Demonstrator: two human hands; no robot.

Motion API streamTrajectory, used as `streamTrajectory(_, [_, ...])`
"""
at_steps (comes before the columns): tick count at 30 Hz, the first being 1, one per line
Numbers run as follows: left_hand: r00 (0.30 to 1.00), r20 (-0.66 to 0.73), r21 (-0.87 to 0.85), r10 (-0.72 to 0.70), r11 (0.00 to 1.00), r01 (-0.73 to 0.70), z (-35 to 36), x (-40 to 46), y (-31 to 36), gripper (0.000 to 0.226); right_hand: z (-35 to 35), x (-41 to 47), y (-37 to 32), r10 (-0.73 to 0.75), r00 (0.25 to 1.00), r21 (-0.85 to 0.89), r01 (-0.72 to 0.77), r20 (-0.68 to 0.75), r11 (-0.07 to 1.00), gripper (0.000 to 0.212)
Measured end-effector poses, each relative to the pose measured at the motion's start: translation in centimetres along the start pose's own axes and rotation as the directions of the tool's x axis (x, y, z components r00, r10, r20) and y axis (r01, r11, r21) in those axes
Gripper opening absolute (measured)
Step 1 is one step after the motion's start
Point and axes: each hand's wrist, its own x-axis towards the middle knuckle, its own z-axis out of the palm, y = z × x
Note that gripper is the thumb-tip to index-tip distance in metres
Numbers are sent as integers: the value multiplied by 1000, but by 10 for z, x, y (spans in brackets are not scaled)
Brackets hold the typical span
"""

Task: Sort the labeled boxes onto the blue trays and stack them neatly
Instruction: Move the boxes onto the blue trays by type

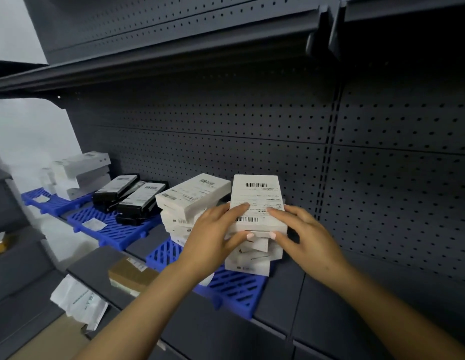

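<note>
Right, both hands on the same thing: left hand (215, 229) and right hand (301, 229) hold the top white box (257, 201) from either side, fingers lying over its labeled face, thumbs hooked on its near edge. Barcodes at the far and near ends of the label (text too small to read).

That box sits on the right white stack (252, 255), boxes below it slightly skewed, not flush. Just left of it, touching or nearly so, a second white stack (184, 201), top box turned at an angle. Both stacks stand on the nearest blue tray (236, 289), which lies on the dark shelf (317, 302).

Further left, middle blue tray (114, 229): black boxes (130, 196) piled loosely, a small white label slip (94, 225) lying flat on the tray's near part. Beyond that, far blue tray (44, 201) with more white boxes (80, 172) stacked, blurred at that range.

Near shelf edge, left of the nearest tray: a brown cardboard box (132, 275) lying flat. Below and left of it, a white plastic bag (78, 301) with faint print hangs over the edge.

Behind everything, dark pegboard back panel (252, 126); another shelf overhead (148, 68).
</note>
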Motion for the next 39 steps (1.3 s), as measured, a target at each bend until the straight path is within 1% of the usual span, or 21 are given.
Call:
streamTrajectory(3, [999, 48, 23, 5, 1000, -6, -2, 11, -10, 56, 3, 7, 0, 31, 999, -38, -31, 11, 999, 47])
streamTrajectory(6, [995, 91, 49, 31, 998, -36, -1, 16, -18, 62, 6, 9, -1, 71, 997, -91, -70, 6, 993, 45])
streamTrajectory(8, [993, 91, 57, 70, 996, -75, 2, 17, -22, 67, 9, 7, -3, 95, 995, -115, -96, -11, 989, 47])
streamTrajectory(11, [988, 81, 72, 129, 988, -135, 4, 18, -27, 63, 15, 3, -6, 114, 993, -157, -117, -27, 981, 53])
streamTrajectory(18, [977, 93, 72, 190, 978, -197, 0, 21, -31, 60, 22, -2, -19, 171, 982, -215, -185, -83, 959, 63])
streamTrajectory(21, [970, 95, 75, 222, 970, -229, -2, 22, -32, 55, 27, -4, -27, 179, 980, -265, -197, -90, 944, 63])
streamTrajectory(24, [962, 116, 74, 249, 963, -258, -5, 26, -32, 56, 30, -4, -37, 184, 978, -281, -204, -96, 938, 64])
streamTrajectory(27, [957, 161, 89, 241, 962, -257, -14, 30, -28, 59, 29, -3, -47, 198, 975, -308, -218, -97, 926, 68])
streamTrajectory(30, [953, 190, 12, 236, 970, -243, -24, 21, -24, 71, 26, -10, -62, 218, 972, -312, -235, -88, 921, 73])
streamTrajectory(32, [953, 192, -17, 235, 972, -236, -33, 10, -24, 74, 26, -19, -74, 191, 977, -294, -211, -96, 932, 73])
streamTrajectory(35, [962, 154, -10, 225, 974, -226, -43, -5, -32, 74, 24, -32, -85, 155, 984, -302, -173, -84, 938, 72])
streamTrajectory(39, [970, 115, 0, 214, 976, -216, -56, -30, -39, 69, 27, -53, -91, 169, 985, -323, -167, -21, 932, 69])
